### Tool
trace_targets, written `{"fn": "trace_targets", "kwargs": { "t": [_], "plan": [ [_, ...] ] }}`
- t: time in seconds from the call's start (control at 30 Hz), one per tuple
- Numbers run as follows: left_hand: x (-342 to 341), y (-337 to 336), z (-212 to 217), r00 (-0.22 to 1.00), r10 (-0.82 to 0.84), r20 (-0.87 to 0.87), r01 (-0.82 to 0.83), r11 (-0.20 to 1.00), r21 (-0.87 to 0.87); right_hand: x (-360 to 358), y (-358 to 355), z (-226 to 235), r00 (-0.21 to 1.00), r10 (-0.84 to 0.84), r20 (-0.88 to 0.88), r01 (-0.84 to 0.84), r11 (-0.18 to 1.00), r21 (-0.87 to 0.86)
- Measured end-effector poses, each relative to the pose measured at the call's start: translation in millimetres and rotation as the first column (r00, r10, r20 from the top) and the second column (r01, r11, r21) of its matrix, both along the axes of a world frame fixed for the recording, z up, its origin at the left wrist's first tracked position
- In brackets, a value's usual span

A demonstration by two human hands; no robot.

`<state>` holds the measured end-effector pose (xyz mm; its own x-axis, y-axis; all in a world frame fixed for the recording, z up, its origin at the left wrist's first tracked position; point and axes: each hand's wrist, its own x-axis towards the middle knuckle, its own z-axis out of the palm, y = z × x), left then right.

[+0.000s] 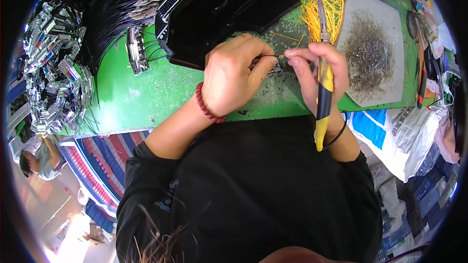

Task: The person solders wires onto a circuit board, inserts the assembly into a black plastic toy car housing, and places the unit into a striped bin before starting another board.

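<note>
My left hand (pixel 239 63), with a red bead bracelet (pixel 208 104) at the wrist, is closed in a pinch on a thin dark wire (pixel 279 56). Opposite it, the thumb and fingers of my right hand (pixel 321 65) meet the wire's other end, where a small coloured bit is too fine to make out. Lodged in the same right hand is a soldering iron (pixel 323 100) with a yellow and black handle, its metal tip pointing away from me. Under my fingers, a small metal part (pixel 274 68) is partly hidden.
A large black plastic housing (pixel 209 19) lies beyond my hands on the green table (pixel 122 97). Yellow thin sticks (pixel 336 7) are heaped near a grey board (pixel 356 92) with dark residue. Metal parts (pixel 58 68) pile up left; another metal piece (pixel 137 50) lies closer. A person (pixel 41 158) is at far left.
</note>
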<state>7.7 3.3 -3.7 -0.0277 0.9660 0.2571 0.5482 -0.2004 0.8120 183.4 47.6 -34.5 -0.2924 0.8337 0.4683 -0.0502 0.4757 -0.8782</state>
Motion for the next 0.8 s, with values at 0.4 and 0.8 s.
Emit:
{"fn": "trace_targets", "kwargs": {
  "t": [0.4,0.8],
  "plan": [
    [1.9,-0.6,-0.6,1.0,0.02,0.004,-0.02,0.999,0.034,1.4,-5.1,-0.1,0.998,0.037,-0.046,-0.041,0.994,-0.104],
    [0.7,-0.6,-0.1,0.999,-0.004,0.032,0.002,0.998,0.056,4.7,-6.9,-3.9,1.0,0.01,-0.017,-0.011,0.999,-0.042]
  ]
}}
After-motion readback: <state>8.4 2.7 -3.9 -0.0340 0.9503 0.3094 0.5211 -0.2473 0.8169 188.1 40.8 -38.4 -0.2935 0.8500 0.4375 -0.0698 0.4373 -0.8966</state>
